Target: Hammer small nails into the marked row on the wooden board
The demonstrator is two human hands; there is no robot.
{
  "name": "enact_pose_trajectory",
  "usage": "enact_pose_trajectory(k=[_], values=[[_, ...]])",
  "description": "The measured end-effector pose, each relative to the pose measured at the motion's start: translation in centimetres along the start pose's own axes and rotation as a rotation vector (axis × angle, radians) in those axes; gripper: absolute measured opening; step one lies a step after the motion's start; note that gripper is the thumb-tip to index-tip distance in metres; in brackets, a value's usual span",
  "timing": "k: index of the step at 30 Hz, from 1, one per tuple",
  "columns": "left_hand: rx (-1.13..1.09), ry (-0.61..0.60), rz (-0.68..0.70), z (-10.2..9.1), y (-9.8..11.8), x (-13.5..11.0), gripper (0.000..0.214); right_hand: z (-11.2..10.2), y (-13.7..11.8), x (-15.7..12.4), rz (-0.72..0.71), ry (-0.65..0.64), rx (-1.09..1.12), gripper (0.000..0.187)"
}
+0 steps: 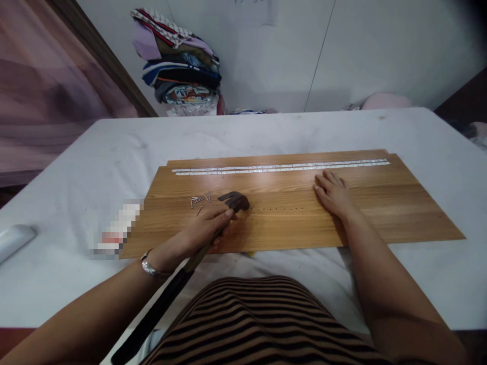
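Wood-grain board [289, 230] lies under both hands: left hand [205, 228] grips a hammer [236, 202] close to its head, right hand [334, 195] rests flat, fingers open; loose nails [198, 201] just beyond the left hand, pale strips [281, 167] farther off.

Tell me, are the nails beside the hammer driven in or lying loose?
Loose: the nails lie on their sides, scattered on the wooden board beside the hammer.

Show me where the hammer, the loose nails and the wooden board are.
hammer [235, 201]: head view, on its dark metal head.
nails [198, 201]: head view, on the middle of the small loose pile.
board [399, 203]: head view, on bare wood near its right end.
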State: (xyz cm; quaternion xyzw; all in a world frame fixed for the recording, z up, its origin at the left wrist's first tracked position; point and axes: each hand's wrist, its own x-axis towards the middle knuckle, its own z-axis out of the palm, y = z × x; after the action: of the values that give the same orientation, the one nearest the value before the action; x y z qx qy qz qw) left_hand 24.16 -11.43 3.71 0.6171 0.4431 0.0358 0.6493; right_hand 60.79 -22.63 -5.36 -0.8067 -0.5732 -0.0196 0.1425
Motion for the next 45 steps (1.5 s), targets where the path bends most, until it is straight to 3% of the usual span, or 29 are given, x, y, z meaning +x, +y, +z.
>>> enact_pose_trajectory(k=[12,24,45], values=[[-0.052,0.045,0.001,0.24,0.32,0.1,0.043,0.19,0.2,-0.03,-0.002,0.015,0.012,0.045],[-0.046,-0.018,-0.033,-0.05,-0.54,-0.33,0.045,0.08,0.03,0.01,-0.004,0.01,-0.008,0.046],[-0.069,0.022,-0.041,0.34,-0.06,-0.68,0.047,0.04,0.03,-0.04,-0.002,0.02,0.018,0.044]])
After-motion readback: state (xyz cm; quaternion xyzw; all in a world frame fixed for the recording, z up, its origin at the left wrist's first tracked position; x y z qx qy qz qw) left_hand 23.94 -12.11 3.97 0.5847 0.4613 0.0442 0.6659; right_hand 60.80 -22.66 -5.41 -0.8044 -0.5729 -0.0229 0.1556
